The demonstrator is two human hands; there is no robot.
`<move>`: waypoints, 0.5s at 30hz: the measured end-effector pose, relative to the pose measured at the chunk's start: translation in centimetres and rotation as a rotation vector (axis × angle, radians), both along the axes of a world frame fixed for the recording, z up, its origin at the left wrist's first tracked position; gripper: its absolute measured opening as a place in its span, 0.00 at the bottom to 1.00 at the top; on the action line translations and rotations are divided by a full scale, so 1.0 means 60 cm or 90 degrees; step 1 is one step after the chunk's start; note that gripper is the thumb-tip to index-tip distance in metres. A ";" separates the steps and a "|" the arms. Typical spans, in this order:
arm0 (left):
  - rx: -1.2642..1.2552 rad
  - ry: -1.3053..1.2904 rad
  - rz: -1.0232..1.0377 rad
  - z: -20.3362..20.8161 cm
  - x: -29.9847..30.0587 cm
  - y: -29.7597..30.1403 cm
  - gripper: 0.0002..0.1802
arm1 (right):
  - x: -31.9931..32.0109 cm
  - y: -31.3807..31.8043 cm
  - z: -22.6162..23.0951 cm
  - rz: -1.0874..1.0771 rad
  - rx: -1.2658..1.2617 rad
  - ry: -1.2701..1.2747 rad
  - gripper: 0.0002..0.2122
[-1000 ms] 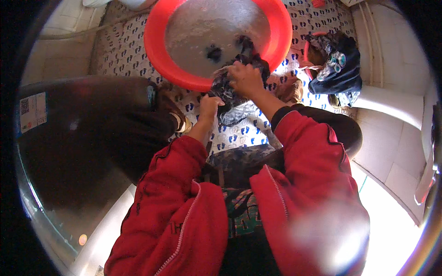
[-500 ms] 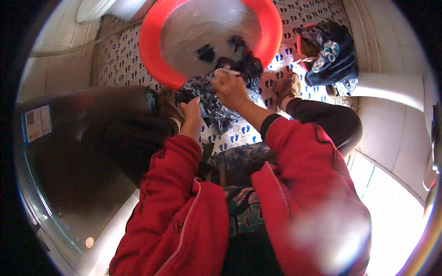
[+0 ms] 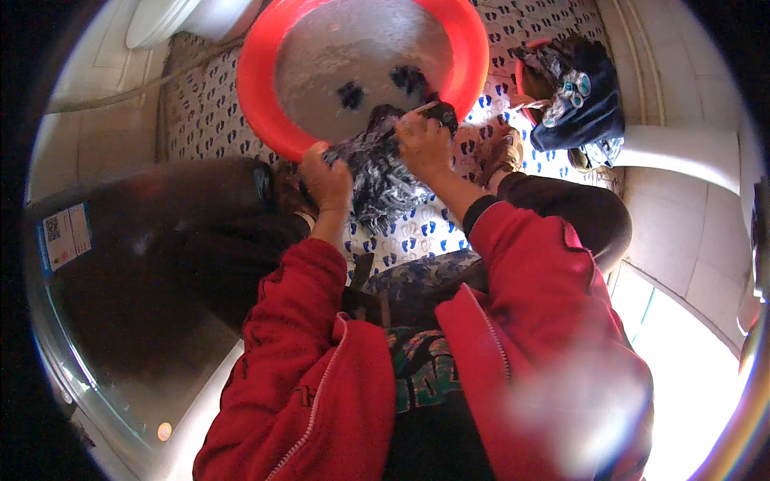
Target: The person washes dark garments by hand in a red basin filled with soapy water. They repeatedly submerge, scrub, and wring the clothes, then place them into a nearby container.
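A wet, dark garment (image 3: 381,180) with a grey-white pattern hangs over the near rim of a large red basin (image 3: 258,88). Its lower part lies over the floor between my feet. My left hand (image 3: 327,178) grips the garment's left edge, by the rim. On the right, my right hand (image 3: 425,144) is closed and pressed against the cloth. A thin pale edge shows at its fingertips, but I cannot make out what it is. Cloudy grey water (image 3: 361,48) fills the basin, and dark bits of cloth (image 3: 350,94) show in it.
Right of the basin, a small red container (image 3: 523,80) is heaped with dark clothes (image 3: 589,104), next to a white pipe (image 3: 682,152). A dark glossy panel (image 3: 120,321) stands at my left. Footprint-patterned flooring (image 3: 200,112) surrounds the basin.
My left hand has moved up and slightly left, to the basin's rim. My right hand has shifted a little right, and the garment is spread wider between them.
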State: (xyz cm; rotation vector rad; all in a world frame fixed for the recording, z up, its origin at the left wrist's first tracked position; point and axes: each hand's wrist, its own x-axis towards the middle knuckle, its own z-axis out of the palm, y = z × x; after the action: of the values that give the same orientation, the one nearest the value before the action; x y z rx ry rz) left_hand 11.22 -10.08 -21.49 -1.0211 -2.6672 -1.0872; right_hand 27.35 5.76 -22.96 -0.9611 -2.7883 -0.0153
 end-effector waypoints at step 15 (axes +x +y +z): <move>-0.226 -0.266 -0.153 -0.034 0.007 0.117 0.08 | 0.010 0.071 0.001 -0.038 -0.474 0.307 0.29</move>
State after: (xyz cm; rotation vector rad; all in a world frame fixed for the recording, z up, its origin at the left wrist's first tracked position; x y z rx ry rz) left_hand 11.64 -3.07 -23.53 -1.3301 -3.2269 -0.9735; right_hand 27.97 10.03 -22.90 -0.9998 -2.3053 1.1453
